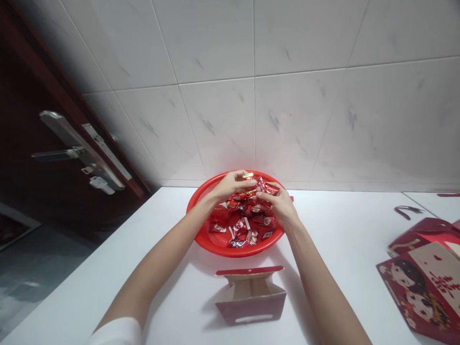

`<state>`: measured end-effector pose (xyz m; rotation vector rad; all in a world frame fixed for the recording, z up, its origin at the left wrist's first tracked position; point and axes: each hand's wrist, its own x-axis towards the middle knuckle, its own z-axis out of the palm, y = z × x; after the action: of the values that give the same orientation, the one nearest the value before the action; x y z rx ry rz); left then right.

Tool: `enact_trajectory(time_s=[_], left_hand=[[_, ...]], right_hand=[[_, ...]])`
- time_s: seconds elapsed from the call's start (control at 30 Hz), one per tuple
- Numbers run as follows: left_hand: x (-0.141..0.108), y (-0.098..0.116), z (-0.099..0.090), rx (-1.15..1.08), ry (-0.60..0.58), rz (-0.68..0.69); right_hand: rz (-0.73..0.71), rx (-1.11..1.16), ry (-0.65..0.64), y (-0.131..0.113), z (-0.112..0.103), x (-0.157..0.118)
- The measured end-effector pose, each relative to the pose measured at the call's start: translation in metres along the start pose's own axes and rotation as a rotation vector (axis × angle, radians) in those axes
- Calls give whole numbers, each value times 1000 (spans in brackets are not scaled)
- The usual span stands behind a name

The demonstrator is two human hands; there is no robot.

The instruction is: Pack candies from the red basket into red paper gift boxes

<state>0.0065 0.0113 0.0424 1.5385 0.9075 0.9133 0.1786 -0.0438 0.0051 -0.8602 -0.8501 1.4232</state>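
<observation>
A red plastic basket (pixel 244 253) full of wrapped candies (pixel 239 227) stands on the white table, and both hands are over its far half. My left hand (pixel 233 186) is closed, with a gold-wrapped candy (pixel 247 176) showing at its fingers. Between the thumb and fingers of my right hand (pixel 283 206) is a red wrapped candy (pixel 266 187); the fingertips of my left hand come close to it. In front of the basket, an open paper gift box (pixel 251 304) stands upright, its top spread apart.
Flat red paper boxes (pixel 424 292) with cartoon figures lie at the right of the white table (pixel 172 306). A dark red strip (pixel 406 211) rests behind them. Tiled wall (pixel 215 124) closes off the back. A brown door (pixel 53 191) with keys in its lock is at left.
</observation>
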Motion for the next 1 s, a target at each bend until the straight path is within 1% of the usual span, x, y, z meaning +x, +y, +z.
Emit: enact_trajectory(time_s=[0.1, 0.2, 0.27, 0.33, 0.43, 0.57, 0.67, 0.73, 0.77, 0.87, 0.9, 1.0], left_hand=[[0, -1, 7, 69, 4, 3], [1, -2, 4, 76, -32, 21], [2, 0, 3, 68, -67, 33], [2, 3, 6, 62, -86, 56], [4, 6, 16, 79, -99, 123], [8, 2, 29, 208, -65, 233], [8, -1, 31, 247, -88, 253], [6, 0, 26, 214, -113, 220], [4, 2, 21, 206, -107, 193], [-4, 7, -4, 271, -87, 95], [-8, 7, -15, 326, -116, 60], [-22, 0, -45, 633, -334, -52]], right_hand=[[32, -25, -43, -3, 0, -2], [80, -29, -140, -8, 1, -5], [108, -25, -176, -10, 1, -5], [121, -13, -171, -11, 0, -4], [109, 22, -140, -9, -1, -1], [95, 52, -116, -8, -2, 1], [89, 55, -84, -9, -1, 1], [81, 64, -53, -10, -1, 0], [77, 70, -38, -10, -1, 0], [73, 73, -28, -9, -1, 0], [73, 70, -35, -9, -1, 0], [65, 65, -63, -8, -1, 1]])
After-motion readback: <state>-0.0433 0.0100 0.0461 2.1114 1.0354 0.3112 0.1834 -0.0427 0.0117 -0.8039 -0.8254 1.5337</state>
